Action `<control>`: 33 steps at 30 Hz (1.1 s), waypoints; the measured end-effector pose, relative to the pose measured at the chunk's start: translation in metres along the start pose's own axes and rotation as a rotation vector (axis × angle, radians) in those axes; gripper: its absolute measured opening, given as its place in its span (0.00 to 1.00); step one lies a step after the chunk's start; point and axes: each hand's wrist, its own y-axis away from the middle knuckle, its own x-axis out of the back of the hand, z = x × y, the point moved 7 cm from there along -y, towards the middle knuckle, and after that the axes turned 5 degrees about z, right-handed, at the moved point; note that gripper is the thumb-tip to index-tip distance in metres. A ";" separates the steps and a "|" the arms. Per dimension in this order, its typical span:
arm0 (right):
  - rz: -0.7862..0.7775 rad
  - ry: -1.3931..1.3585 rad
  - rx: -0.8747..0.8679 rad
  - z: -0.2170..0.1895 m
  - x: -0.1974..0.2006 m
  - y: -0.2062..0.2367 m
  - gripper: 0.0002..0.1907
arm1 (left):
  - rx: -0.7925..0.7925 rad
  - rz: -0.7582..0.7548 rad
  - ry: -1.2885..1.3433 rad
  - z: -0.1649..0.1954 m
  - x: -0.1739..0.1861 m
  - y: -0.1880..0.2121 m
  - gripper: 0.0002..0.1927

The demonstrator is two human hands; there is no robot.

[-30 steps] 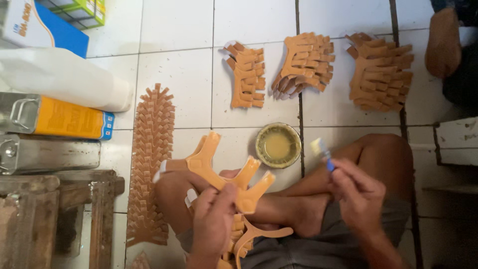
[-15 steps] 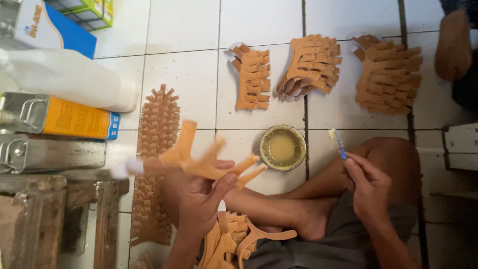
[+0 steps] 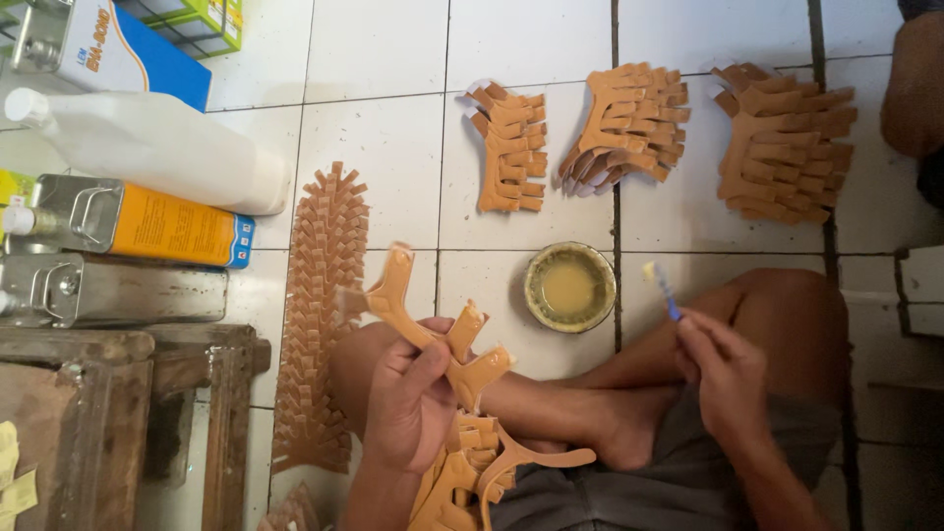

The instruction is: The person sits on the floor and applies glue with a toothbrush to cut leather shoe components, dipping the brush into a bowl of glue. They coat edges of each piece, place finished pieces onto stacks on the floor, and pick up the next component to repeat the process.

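The left hand [image 3: 413, 398] grips a tan forked strap piece [image 3: 433, 329], glossy face upward for gluing, above the lap. The right hand [image 3: 723, 369] pinches a small brush [image 3: 661, 287] beside the glue dish [image 3: 570, 287] on the tiled floor [image 3: 383, 138], within easy reach.

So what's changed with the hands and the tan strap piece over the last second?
The left hand has carried the branched tan strap piece from over the lap out to the left, then drawn it partly back. The right hand lifted its small brush up from the piece. Both grips were kept. The glue tin, the floor piles and the cans stayed put.
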 end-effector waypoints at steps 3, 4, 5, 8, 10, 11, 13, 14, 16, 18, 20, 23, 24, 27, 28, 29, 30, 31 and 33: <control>-0.104 0.086 0.124 -0.032 -0.015 0.031 0.15 | 0.002 0.058 -0.073 -0.005 -0.006 0.002 0.13; -0.149 0.172 0.286 -0.053 -0.021 0.043 0.15 | -0.016 0.081 -0.101 -0.006 -0.008 0.003 0.13; -0.195 0.258 0.454 -0.074 -0.027 0.057 0.14 | -0.038 0.102 -0.128 -0.006 -0.011 0.004 0.13; -0.302 0.323 0.650 -0.114 -0.043 0.088 0.17 | -0.133 0.150 -0.214 -0.004 -0.018 0.009 0.14; -0.336 0.324 0.706 -0.130 -0.055 0.096 0.18 | -0.187 0.153 -0.238 -0.002 -0.023 0.013 0.14; -0.337 0.340 0.743 -0.135 -0.059 0.099 0.19 | -0.197 0.143 -0.232 -0.002 -0.025 0.014 0.14; -0.331 0.433 0.781 -0.139 -0.065 0.096 0.20 | -0.213 0.139 -0.240 -0.001 -0.027 0.017 0.14; -0.320 0.511 0.784 -0.137 -0.067 0.090 0.21 | -0.218 0.140 -0.254 0.000 -0.026 0.017 0.14; -0.238 0.621 0.781 -0.134 -0.060 0.076 0.21 | -0.232 0.154 -0.294 0.003 -0.024 0.017 0.14; -0.108 0.681 0.760 -0.132 -0.042 0.060 0.19 | -0.253 0.196 -0.350 0.008 -0.017 0.017 0.14; 0.023 0.644 0.680 -0.129 -0.016 0.045 0.14 | -0.265 0.171 -0.320 0.014 -0.014 0.014 0.14; 0.148 0.617 0.564 -0.127 0.024 0.029 0.09 | -0.229 0.190 -0.310 0.017 -0.007 0.009 0.14; 0.233 0.589 0.451 -0.121 0.039 0.022 0.09 | -0.207 0.202 -0.313 0.017 -0.005 0.006 0.14; 0.229 0.130 0.402 -0.114 0.060 0.010 0.08 | -0.082 0.269 -0.266 0.012 0.003 -0.007 0.14; 0.253 0.143 0.392 -0.109 0.063 0.005 0.09 | -0.067 0.242 -0.295 0.012 0.002 -0.012 0.15; 0.276 0.156 0.382 -0.104 0.066 -0.001 0.09 | -0.051 0.216 -0.324 0.012 0.002 -0.018 0.15; 0.299 0.169 0.372 -0.098 0.068 -0.006 0.10 | -0.035 0.189 -0.354 0.013 0.003 -0.025 0.15; 0.300 0.164 0.344 -0.089 0.069 -0.011 0.10 | -0.032 0.174 -0.411 0.015 0.004 -0.034 0.15; 0.298 0.153 0.291 -0.070 0.068 -0.026 0.10 | -0.030 0.141 -0.526 0.021 0.008 -0.053 0.17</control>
